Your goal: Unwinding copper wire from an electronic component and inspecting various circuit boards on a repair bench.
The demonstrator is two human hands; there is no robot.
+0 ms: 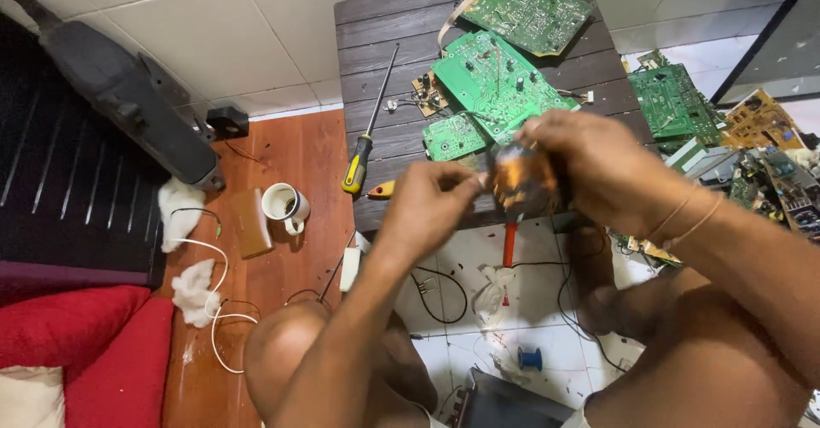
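Copper coil (521, 184) gripped between both raised hands.

The copper coil (521, 184) was a small round part wound with shiny orange-brown wire, with a darker top end. It was held up in the air above the front edge of the dark table, blurred, perhaps tilted slightly.
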